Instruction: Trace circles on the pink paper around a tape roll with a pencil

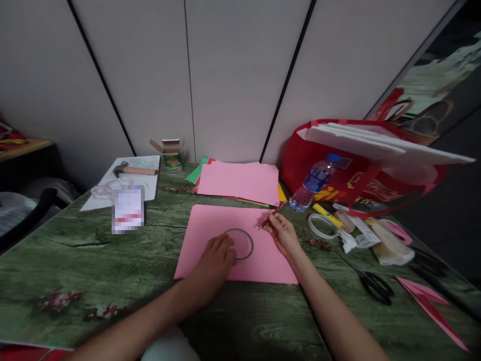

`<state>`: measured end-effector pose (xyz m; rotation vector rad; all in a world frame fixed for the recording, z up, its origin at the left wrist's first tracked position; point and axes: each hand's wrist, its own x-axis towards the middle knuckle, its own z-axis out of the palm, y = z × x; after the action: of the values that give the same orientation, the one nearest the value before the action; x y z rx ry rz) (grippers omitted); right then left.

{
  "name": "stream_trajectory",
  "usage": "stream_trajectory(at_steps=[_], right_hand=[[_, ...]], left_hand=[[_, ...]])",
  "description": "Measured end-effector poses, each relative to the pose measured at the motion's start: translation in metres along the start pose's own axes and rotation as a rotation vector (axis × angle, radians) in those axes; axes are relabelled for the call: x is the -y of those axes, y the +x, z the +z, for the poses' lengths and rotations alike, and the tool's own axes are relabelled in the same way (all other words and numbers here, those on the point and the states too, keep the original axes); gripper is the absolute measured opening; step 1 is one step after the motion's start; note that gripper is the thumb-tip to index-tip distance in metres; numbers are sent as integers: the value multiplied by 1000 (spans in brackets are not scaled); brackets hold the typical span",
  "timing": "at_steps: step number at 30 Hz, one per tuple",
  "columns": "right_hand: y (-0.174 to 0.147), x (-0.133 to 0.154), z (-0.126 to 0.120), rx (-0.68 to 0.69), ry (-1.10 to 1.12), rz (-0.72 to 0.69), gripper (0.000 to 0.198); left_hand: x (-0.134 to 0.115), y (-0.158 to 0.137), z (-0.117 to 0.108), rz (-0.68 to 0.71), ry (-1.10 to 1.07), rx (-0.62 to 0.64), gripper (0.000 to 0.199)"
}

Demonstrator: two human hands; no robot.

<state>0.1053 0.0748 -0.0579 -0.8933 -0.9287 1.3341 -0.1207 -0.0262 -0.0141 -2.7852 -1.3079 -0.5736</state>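
Observation:
A pink sheet of paper (210, 218) lies flat in front of me. On it is a thin grey ring (252, 245), and my left hand (218, 254) grips its left side, with bent fingers pressing it to the paper. The fingers partly hide that side of the ring. My right hand (282, 233) holds a dark red pencil (271, 216) in a pinch near the sheet's upper right part. The pencil's tip points down and left, to the right of the ring; whether it touches the paper I cannot tell.
Behind lies a stack of pink sheets (238, 179). Right: a water bottle (314, 183), red bag (300, 150), tape roll (322, 226), black-handled scissors (377, 287) and folded pink paper (432, 306). Left: a hammer (139, 171), small box (173, 161) and blurred white packet (128, 208).

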Motion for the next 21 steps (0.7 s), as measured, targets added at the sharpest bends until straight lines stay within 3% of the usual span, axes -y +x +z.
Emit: stream_trajectory(at_steps=[4,11,21], right_hand=[[1,0,0,1,12,3,33],[2,2,1,-3,19,16,34],[2,2,0,-18,-16,28,34]], left_hand=[[-20,8,15,32,146,142,16],[-23,13,14,-3,170,327,21],[-31,11,16,-12,190,281,27]])
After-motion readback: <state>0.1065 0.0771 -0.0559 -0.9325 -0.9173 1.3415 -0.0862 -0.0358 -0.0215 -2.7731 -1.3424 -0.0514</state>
